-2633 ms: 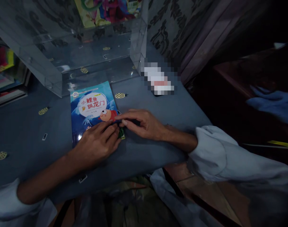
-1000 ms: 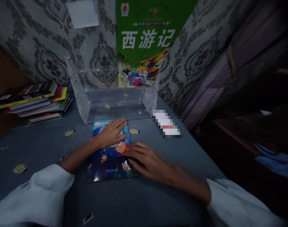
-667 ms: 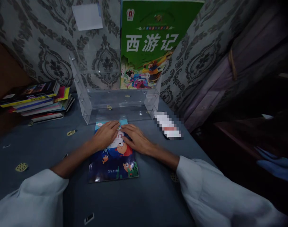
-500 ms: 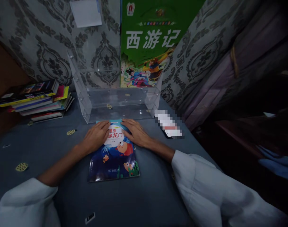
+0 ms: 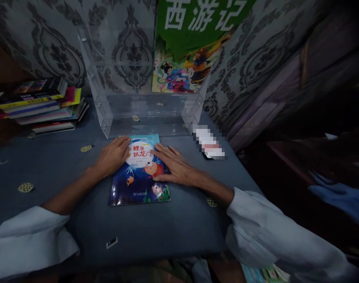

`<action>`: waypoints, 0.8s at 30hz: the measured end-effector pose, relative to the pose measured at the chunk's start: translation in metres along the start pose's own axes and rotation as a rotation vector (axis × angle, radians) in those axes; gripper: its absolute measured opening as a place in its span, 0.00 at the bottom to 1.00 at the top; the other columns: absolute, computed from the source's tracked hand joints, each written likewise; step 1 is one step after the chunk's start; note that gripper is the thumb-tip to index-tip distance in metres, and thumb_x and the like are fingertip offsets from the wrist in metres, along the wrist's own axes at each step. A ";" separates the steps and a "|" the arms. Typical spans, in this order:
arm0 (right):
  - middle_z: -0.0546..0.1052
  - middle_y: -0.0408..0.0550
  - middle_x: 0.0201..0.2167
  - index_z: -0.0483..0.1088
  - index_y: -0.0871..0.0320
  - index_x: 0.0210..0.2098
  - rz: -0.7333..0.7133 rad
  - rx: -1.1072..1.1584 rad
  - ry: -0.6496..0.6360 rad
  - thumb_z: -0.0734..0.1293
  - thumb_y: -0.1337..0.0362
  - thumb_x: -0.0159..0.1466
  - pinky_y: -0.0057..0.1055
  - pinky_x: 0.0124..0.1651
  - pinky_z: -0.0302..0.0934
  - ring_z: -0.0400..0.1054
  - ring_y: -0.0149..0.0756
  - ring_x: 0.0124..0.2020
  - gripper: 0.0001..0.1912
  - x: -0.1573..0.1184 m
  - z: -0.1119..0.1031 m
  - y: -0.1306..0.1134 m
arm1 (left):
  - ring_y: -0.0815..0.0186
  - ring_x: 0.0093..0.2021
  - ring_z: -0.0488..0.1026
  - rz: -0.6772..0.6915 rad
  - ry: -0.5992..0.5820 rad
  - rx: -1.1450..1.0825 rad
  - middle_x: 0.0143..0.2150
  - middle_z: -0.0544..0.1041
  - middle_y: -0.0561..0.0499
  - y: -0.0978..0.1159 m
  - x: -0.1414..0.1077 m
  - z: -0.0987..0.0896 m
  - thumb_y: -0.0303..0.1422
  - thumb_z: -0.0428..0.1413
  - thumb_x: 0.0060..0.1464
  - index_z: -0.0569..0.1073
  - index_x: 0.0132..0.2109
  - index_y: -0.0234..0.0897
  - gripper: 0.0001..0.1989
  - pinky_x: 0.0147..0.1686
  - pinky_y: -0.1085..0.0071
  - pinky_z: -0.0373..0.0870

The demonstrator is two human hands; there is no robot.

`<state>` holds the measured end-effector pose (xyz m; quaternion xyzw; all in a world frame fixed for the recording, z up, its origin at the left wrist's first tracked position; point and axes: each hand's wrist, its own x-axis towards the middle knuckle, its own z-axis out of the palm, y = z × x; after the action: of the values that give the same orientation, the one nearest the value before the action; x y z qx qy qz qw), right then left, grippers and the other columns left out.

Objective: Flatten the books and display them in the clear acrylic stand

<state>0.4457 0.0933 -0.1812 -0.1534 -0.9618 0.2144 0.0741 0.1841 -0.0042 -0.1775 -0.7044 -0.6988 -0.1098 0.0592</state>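
Since a moment ago, the right hand (image 5: 177, 167) has slid down the right edge of the blue book (image 5: 140, 184) and the left hand (image 5: 112, 157) outward. Both rest unclenched on its sides. It lies on the table (image 5: 182, 220) just before a clear rack (image 5: 146, 126) holding 1 green book (image 5: 191, 45), between stacked books (image 5: 43, 107) and a pixelated item (image 5: 208, 142).

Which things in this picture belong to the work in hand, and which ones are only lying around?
In the work, it seems:
blue book, flat on the table
left hand, at its left edge
right hand, on its right side

Apparently just nearby, untouched:
clear rack
green book on the rack
stack of books
pixelated item beside the rack
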 end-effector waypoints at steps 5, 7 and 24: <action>0.44 0.65 0.75 0.45 0.59 0.74 -0.028 0.047 -0.062 0.66 0.31 0.57 0.59 0.74 0.30 0.34 0.53 0.76 0.58 -0.021 0.001 -0.012 | 0.52 0.64 0.68 0.001 0.000 -0.008 0.64 0.71 0.38 0.000 0.000 0.001 0.34 0.42 0.67 0.69 0.62 0.28 0.24 0.64 0.54 0.65; 0.42 0.66 0.75 0.43 0.59 0.74 -0.027 0.056 -0.085 0.68 0.32 0.57 0.60 0.74 0.29 0.33 0.54 0.76 0.60 -0.023 0.000 -0.016 | 0.52 0.65 0.67 -0.003 -0.004 -0.008 0.64 0.71 0.38 0.000 -0.001 0.001 0.34 0.41 0.67 0.69 0.62 0.28 0.24 0.64 0.53 0.66; 0.36 0.64 0.76 0.43 0.54 0.75 -0.066 0.122 -0.145 0.75 0.35 0.49 0.58 0.74 0.24 0.25 0.58 0.76 0.66 -0.029 -0.012 -0.021 | 0.49 0.63 0.70 0.046 0.064 -0.021 0.64 0.72 0.39 -0.010 -0.004 0.014 0.46 0.38 0.67 0.70 0.62 0.34 0.29 0.62 0.51 0.68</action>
<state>0.4702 0.0709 -0.1635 -0.1011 -0.9543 0.2804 0.0206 0.1749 -0.0048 -0.1928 -0.7169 -0.6790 -0.1382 0.0769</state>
